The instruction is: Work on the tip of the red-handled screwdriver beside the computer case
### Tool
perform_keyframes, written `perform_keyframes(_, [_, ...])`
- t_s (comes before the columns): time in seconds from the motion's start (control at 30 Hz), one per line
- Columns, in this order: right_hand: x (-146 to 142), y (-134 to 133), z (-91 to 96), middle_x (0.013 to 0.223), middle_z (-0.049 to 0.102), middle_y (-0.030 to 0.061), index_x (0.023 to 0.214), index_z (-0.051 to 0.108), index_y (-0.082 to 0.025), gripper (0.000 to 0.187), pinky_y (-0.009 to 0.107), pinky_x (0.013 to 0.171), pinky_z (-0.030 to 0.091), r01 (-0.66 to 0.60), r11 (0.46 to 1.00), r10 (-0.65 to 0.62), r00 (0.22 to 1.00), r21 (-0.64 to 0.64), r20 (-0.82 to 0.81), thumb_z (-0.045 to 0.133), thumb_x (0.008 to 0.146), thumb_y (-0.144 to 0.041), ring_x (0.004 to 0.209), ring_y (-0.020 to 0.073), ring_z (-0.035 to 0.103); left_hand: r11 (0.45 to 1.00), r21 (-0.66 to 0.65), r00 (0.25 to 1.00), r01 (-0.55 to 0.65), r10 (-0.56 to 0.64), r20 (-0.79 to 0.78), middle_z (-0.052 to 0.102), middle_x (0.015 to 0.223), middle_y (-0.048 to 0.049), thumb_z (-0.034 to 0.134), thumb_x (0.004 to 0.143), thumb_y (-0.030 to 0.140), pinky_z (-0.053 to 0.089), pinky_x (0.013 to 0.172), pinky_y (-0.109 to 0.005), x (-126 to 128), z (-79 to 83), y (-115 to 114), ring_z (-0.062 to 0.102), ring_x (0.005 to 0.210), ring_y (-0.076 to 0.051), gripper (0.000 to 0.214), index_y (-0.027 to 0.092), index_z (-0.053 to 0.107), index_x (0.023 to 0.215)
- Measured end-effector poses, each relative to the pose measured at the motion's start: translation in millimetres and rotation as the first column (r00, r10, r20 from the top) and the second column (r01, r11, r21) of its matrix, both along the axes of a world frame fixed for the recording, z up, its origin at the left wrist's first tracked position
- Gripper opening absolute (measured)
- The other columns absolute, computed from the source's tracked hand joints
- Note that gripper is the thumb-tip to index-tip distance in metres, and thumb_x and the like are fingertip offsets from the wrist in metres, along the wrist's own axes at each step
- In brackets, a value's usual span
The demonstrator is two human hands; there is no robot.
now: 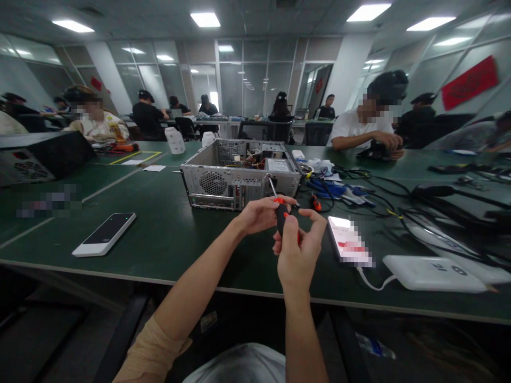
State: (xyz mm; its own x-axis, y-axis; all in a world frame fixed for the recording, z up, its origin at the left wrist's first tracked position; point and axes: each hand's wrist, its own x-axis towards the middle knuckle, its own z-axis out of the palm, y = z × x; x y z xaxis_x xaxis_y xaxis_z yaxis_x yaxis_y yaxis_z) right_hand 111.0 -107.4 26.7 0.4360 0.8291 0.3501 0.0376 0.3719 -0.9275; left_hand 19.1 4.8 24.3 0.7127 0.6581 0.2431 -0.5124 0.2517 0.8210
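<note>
Both my hands hold a screwdriver [280, 211] with a red and black handle above the near part of the green table [167, 234]. My left hand [257, 213] pinches its upper handle near the metal shaft, which points up toward an open grey computer case [239, 173]. My right hand [299, 247] wraps its fingers around the lower handle. The case stands a short way beyond the hands, its top open and cables visible inside.
A white phone [104, 234] lies at left, another phone [349, 239] at right, cabled to a white power bank [433, 272]. Black cables [399, 205] and small tools spread at right. A black computer case [40, 157] sits far left. Several people sit at tables behind.
</note>
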Motion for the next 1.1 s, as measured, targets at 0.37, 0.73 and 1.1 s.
perform_keyframes(0.37, [14, -13, 5.7, 0.097, 0.067, 0.0046, 0.112, 0.051, -0.024, 0.046, 0.035, 0.074, 0.049, 0.144, 0.989, -0.113, 0.818, -0.012, 0.563, 0.07, 0.075, -0.042, 0.081, 0.0218, 0.066, 0.983, 0.002, 0.98, -0.185, 0.185, -0.078, 0.057, 0.062, 0.0004, 0.082, 0.066, 0.048, 0.045, 0.059, -0.022, 10, -10.0, 3, 0.055, 0.056, -0.01, 0.041, 0.013, 0.061, 0.067])
perform_keyframes(0.73, [0, -2, -3.6, 0.052, 0.06, -0.0047, 0.093, 0.05, -0.023, 0.037, 0.023, 0.045, 0.038, -0.102, 0.966, 0.149, 0.971, -0.24, 0.186, 0.045, 0.092, -0.06, 0.042, 0.014, 0.054, 0.994, -0.072, 0.991, -0.085, 0.076, -0.112, 0.054, 0.067, -0.0007, 0.067, 0.078, 0.05, 0.045, 0.061, -0.025, 0, -6.3, 2, 0.055, 0.06, -0.012, 0.037, 0.015, 0.059, 0.071])
perform_keyframes(1.1, [-18, 3, 3.3, 0.039, 0.036, -0.0109, 0.084, 0.053, -0.022, 0.044, 0.019, 0.032, 0.017, -0.611, 0.792, 0.477, 0.635, -0.017, -0.608, 0.036, 0.089, -0.062, 0.03, 0.0069, 0.019, 0.991, -0.045, 0.987, -0.128, 0.123, -0.107, 0.056, 0.061, -0.0007, 0.068, 0.077, 0.038, 0.046, 0.063, -0.027, -7, -9.1, 2, 0.053, 0.055, -0.012, 0.025, 0.014, 0.068, 0.083])
